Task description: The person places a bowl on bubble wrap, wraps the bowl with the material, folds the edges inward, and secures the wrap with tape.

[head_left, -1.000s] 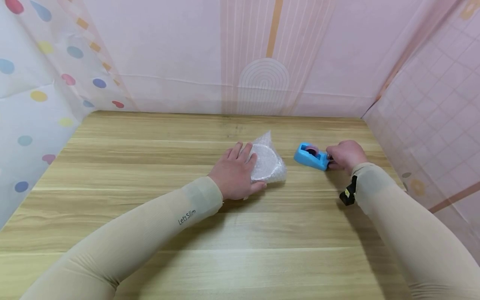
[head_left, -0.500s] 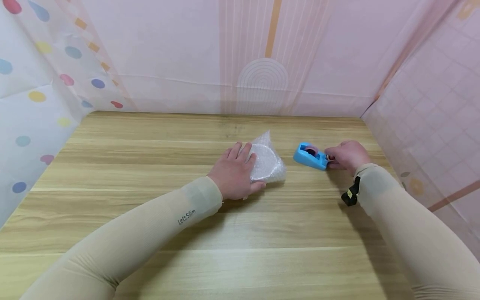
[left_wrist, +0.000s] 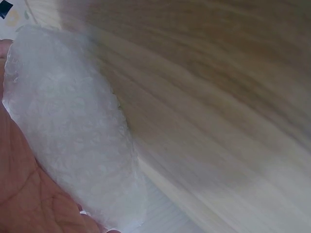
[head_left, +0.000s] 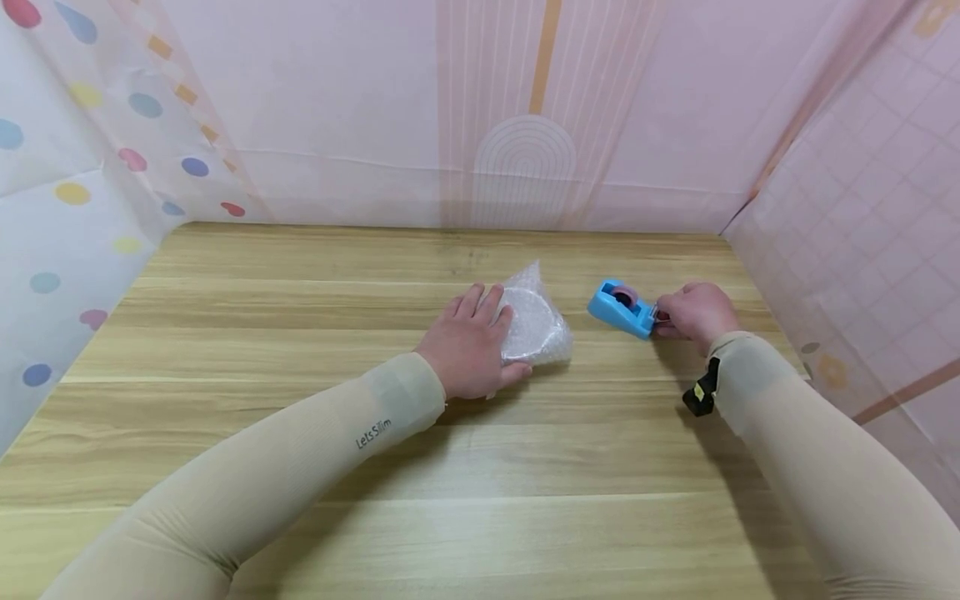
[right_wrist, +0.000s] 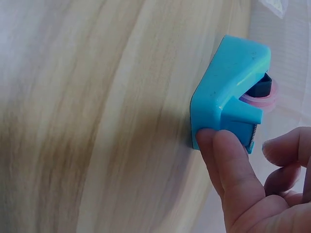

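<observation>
My left hand point(head_left: 465, 346) lies with spread fingers on a bubble-wrapped packet point(head_left: 528, 325) that has a round outline inside. In the left wrist view, the bubble wrap point(left_wrist: 77, 131) bulges beside the palm. At the right stands a blue tape dispenser point(head_left: 615, 310) holding a pink-cored roll point(right_wrist: 267, 97). My right hand point(head_left: 697, 312) is at its cutter end, where a thin shiny strip of tape shows toward the curled fingertips. Two fingers point(right_wrist: 228, 145) lie against the dispenser's end in the right wrist view, and another fingertip is close to the serrated cutter point(right_wrist: 253, 137).
A wood-grain table point(head_left: 360, 275) carries both things. Pink patterned sheeting point(head_left: 337, 108) hangs along its back edge, with dotted sheeting point(head_left: 67, 275) on the left and checked sheeting point(head_left: 885, 250) on the right.
The tape dispenser has turned slightly, its far end shifting back, and its cutter end now shows a little apart from my right fingers. My left hand and the packet stay still.
</observation>
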A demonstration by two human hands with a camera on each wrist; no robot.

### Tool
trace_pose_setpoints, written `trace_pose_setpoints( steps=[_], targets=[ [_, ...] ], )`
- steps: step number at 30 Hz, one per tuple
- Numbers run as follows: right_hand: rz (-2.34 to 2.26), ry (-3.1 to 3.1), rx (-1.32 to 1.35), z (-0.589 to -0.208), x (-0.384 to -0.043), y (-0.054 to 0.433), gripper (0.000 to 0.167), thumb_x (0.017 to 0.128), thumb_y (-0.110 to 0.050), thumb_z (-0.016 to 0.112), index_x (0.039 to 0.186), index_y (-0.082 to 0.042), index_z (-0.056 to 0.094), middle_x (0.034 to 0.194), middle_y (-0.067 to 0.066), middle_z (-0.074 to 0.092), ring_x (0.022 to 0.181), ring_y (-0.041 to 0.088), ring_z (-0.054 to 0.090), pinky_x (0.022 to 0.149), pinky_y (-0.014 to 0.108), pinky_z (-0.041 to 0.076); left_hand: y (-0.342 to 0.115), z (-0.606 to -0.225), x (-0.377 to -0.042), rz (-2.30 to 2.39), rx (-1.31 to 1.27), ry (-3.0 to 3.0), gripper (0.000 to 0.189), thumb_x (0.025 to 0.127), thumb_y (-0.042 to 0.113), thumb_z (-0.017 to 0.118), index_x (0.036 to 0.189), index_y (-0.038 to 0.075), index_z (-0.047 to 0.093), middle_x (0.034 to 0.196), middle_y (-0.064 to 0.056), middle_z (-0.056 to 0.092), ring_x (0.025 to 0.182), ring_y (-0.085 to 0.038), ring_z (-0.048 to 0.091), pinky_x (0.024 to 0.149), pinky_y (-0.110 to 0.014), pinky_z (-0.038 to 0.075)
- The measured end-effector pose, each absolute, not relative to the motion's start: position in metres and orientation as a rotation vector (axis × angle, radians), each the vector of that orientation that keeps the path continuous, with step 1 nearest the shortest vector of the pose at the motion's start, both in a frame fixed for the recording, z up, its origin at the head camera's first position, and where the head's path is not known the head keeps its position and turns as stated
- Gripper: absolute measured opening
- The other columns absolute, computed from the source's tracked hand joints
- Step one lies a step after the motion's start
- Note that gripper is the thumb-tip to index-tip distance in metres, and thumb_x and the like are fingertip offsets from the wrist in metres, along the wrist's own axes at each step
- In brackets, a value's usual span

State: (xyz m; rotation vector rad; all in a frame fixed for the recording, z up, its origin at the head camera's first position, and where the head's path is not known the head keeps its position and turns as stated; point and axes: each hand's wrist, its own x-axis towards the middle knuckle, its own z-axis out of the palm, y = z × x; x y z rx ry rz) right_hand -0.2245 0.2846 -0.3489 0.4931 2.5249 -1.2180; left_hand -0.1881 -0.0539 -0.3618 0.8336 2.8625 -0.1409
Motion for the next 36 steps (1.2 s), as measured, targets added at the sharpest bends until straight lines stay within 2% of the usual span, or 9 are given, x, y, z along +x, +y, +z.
trace_pose_setpoints(
  steps=[6,10,12,18,22,28,31,33,36],
  targets=[
    [-1.325,2.471,0.504,-0.350,-0.223,0.285,0.030,0.104,-0.017,0.051,0.124,0.005,0.054,0.128,0.025,0.065,0.083,0.008,0.074,0.087,0.030,0.064,-0.054,-0.363,-0.189,-0.143,0.830,2.863,0.097,0.101,0.078,0.035,0.167,0.008,0.028,0.178,-0.017,0.010,0.164,-0.042,0.011,0.133,-0.055,0.019],
    [-1.385,2.450,0.531,-0.352,-0.222,0.286,0.030,0.102,-0.015,0.051,0.125,0.004,0.054,0.109,0.013,0.073,0.081,0.008,0.076,0.085,0.029,0.064,-0.054,-0.363,-0.189,-0.141,0.829,2.863,0.097,0.101,0.078,0.035,0.167,0.008,0.028,0.178,-0.017,0.010,0.164,-0.042,0.011,0.133,-0.055,0.019],
    [-1.397,2.447,0.537,-0.353,-0.221,0.286,0.031,0.102,-0.015,0.050,0.125,0.005,0.054,0.104,0.009,0.073,0.080,0.006,0.076,0.084,0.028,0.064,-0.054,-0.362,-0.189,-0.144,0.830,2.865,0.097,0.101,0.078,0.036,0.167,0.008,0.028,0.178,-0.017,0.010,0.164,-0.042,0.011,0.133,-0.055,0.019],
    [-1.423,2.419,0.531,-0.354,-0.219,0.289,0.026,0.103,-0.015,0.049,0.121,0.003,0.054,0.126,0.021,0.064,0.083,0.005,0.073,0.092,0.031,0.062,-0.053,-0.363,-0.189,-0.143,0.828,2.865,0.097,0.101,0.078,0.036,0.167,0.008,0.028,0.178,-0.017,0.010,0.164,-0.042,0.011,0.133,-0.055,0.019],
    [-1.464,2.393,0.512,-0.354,-0.216,0.292,0.020,0.106,-0.018,0.049,0.116,0.000,0.051,0.120,0.019,0.063,0.084,0.007,0.074,0.092,0.031,0.062,-0.053,-0.364,-0.190,-0.138,0.833,2.866,0.097,0.101,0.077,0.037,0.167,0.008,0.028,0.178,-0.017,0.010,0.164,-0.042,0.011,0.133,-0.055,0.019],
    [-1.342,2.394,0.497,-0.347,-0.210,0.300,0.057,0.110,-0.034,0.046,0.146,0.009,0.042,0.121,0.017,0.062,0.087,0.010,0.073,0.092,0.032,0.064,-0.053,-0.364,-0.190,-0.127,0.835,2.867,0.096,0.101,0.077,0.038,0.167,0.008,0.029,0.178,-0.017,0.011,0.164,-0.042,0.011,0.133,-0.055,0.018],
    [-1.279,2.373,0.484,-0.344,-0.208,0.305,0.064,0.109,-0.037,0.045,0.151,0.012,0.038,0.115,0.013,0.067,0.088,0.011,0.072,0.091,0.032,0.063,-0.053,-0.363,-0.190,-0.134,0.836,2.865,0.096,0.101,0.077,0.037,0.167,0.008,0.028,0.178,-0.017,0.010,0.164,-0.042,0.011,0.133,-0.055,0.018],
    [-1.253,2.358,0.464,-0.342,-0.207,0.308,0.060,0.109,-0.037,0.044,0.146,0.010,0.043,0.106,0.008,0.069,0.088,0.012,0.072,0.090,0.031,0.063,-0.053,-0.363,-0.190,-0.137,0.840,2.866,0.096,0.101,0.077,0.038,0.167,0.008,0.028,0.177,-0.017,0.011,0.164,-0.042,0.012,0.133,-0.055,0.018],
    [-1.210,2.354,0.453,-0.341,-0.206,0.311,0.045,0.109,-0.038,0.044,0.122,0.004,0.052,0.095,0.002,0.071,0.085,0.012,0.072,0.085,0.031,0.063,-0.053,-0.363,-0.190,-0.138,0.846,2.867,0.096,0.101,0.077,0.038,0.167,0.007,0.029,0.177,-0.018,0.012,0.163,-0.042,0.012,0.133,-0.055,0.019]
  ],
)
